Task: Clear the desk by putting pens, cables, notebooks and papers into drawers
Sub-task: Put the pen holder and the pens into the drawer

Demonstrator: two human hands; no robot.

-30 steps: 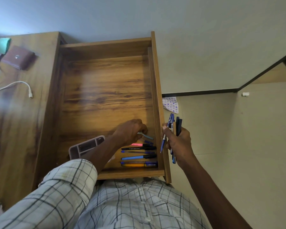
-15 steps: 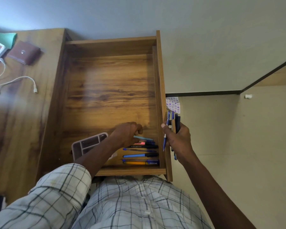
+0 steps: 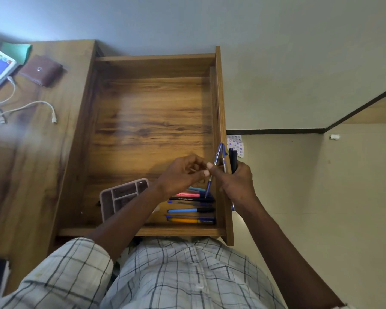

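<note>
1. Pen axis: the blue pen (image 3: pixel 216 157) stands steep, tip down, over the drawer (image 3: pixel 220 97) at its near right corner.
2. Left hand (image 3: pixel 181 177): the nearer one, coming from the left, fingertips curled and apparently pinching mid-shaft.
3. Right hand (image 3: pixel 236 184): wrapped round the bunch of pens (image 3: pixel 232 159).
4. Laid pens (image 3: pixel 191 210) below lie crosswise, so the pen likely needs turning flat.

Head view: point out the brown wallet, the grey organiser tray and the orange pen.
brown wallet (image 3: pixel 45 74): head view, flap beside the snap.
grey organiser tray (image 3: pixel 102 205): head view, left wall.
orange pen (image 3: pixel 183 220): head view, middle of barrel.
</note>
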